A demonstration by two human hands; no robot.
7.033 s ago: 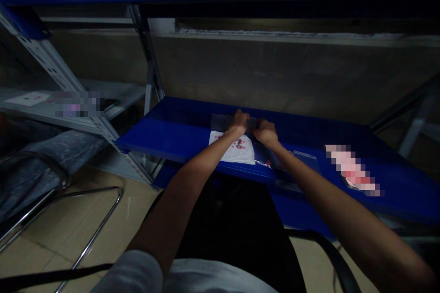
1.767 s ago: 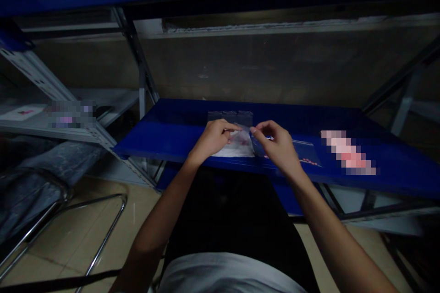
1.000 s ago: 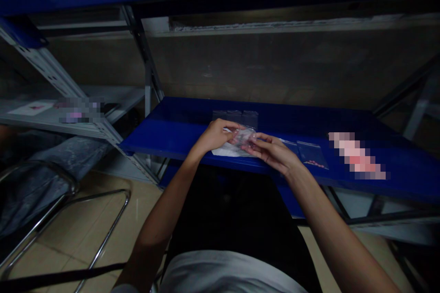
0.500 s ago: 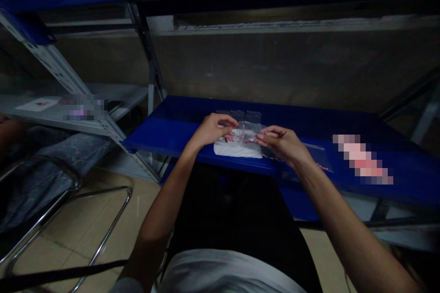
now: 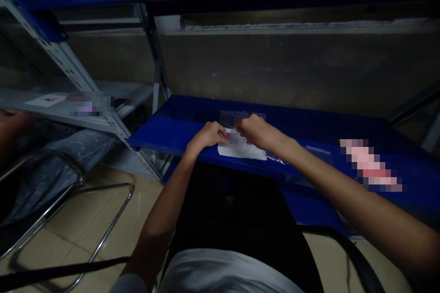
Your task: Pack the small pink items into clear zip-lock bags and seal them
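My left hand (image 5: 210, 134) is closed in a pinch at the left edge of a white sheet (image 5: 240, 150) of paper or cloth. Between its fingertips and my other hand shows part of a small clear zip bag (image 5: 231, 137), blurred. My right hand (image 5: 257, 129) is turned knuckles up over the sheet, its fingers curled together close to that bag; what they grip is hidden. Small red pieces (image 5: 249, 143) show on the sheet below it. Behind my hands lie several flat clear bags (image 5: 227, 116), and another clear bag with red bits (image 5: 275, 160) rests by the sheet's right corner.
The blue shelf (image 5: 161, 124) carries everything. A further clear bag (image 5: 318, 149) and a pixelated pinkish item (image 5: 369, 165) lie to the right. At left stand a metal post (image 5: 77, 71), a grey shelf (image 5: 20, 96) with a white sheet, a chair frame (image 5: 106, 187) and another person's hand (image 5: 13, 121).
My right hand has moved left and turned over, closer to my left hand. The clear bag that was stretched between them is now mostly hidden. The view has shifted slightly.
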